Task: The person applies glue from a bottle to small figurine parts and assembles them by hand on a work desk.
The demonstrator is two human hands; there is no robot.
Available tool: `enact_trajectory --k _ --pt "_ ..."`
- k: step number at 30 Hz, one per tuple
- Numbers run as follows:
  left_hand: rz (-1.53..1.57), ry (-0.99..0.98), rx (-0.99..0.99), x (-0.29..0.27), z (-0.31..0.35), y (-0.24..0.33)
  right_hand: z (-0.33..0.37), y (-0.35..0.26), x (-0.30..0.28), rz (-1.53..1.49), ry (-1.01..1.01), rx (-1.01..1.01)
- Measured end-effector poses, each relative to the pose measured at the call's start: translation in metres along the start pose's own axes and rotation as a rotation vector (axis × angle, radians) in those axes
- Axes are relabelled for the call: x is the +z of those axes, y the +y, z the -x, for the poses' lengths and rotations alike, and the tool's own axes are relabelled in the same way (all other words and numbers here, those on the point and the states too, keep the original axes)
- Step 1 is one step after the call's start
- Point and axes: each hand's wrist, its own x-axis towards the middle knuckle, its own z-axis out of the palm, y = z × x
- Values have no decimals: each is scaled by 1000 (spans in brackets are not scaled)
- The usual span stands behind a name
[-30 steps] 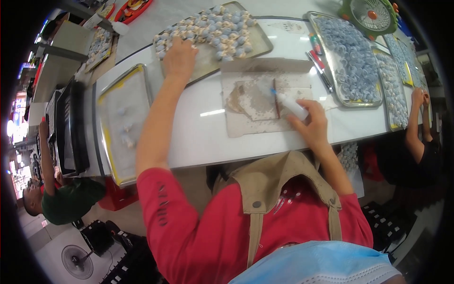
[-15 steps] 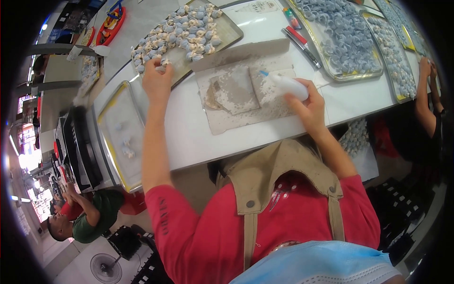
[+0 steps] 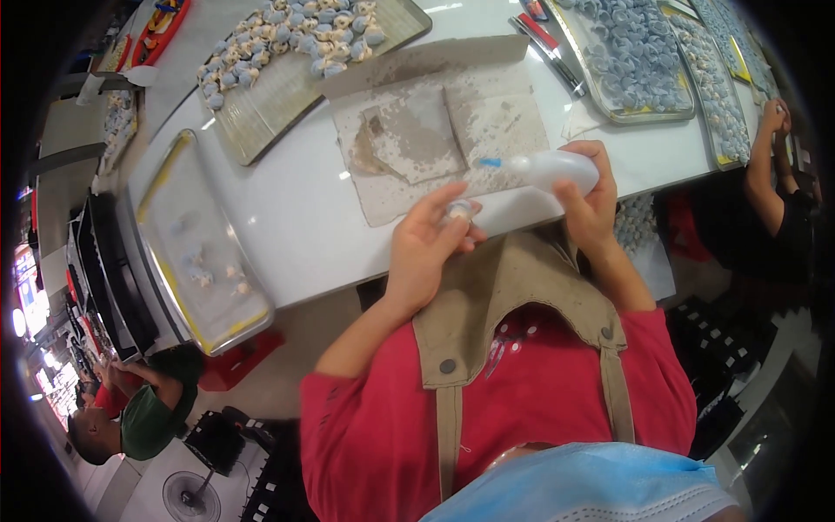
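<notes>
Between the thumb and fingers of my left hand (image 3: 428,242) is a small cream and grey-blue piece (image 3: 458,210), partly hidden by the fingers. My right hand (image 3: 589,193) grips a white squeeze bottle (image 3: 557,170), lying sideways with its blue tip (image 3: 490,163) pointing left toward that piece. Under the tip and beyond both hands lies an open, stained cardboard sheet (image 3: 504,113). Many similar cream and grey-blue pieces (image 3: 300,35) crowd the far part of a tray (image 3: 261,126) at the back left.
A yellow-edged tray (image 3: 248,317) on the left holds a few pieces. At the far right stand a tray of grey-blue cup-like parts (image 3: 631,61) and another of small pieces (image 3: 715,100). Pens (image 3: 548,52) lie beyond the cardboard. Another person's hands (image 3: 777,115) are at the right edge.
My left hand has come from the back-left tray toward me and the bottle, bringing a small piece. The bottle has shifted slightly nearer to me and turned more level. The view has shifted too.
</notes>
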Motion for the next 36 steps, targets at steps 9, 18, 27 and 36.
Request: enact_trajectory --k 9,18,27,36 --pt "-51 60 118 1 4 -4 5 -37 2 411 1 -301" --pt "-86 41 95 1 10 0 6 -52 12 661 -34 -498" --pt "-81 37 98 -3 11 -1 3 -53 20 710 -71 -518" --pt "-3 31 104 1 7 -3 4 -49 11 657 -24 -478"
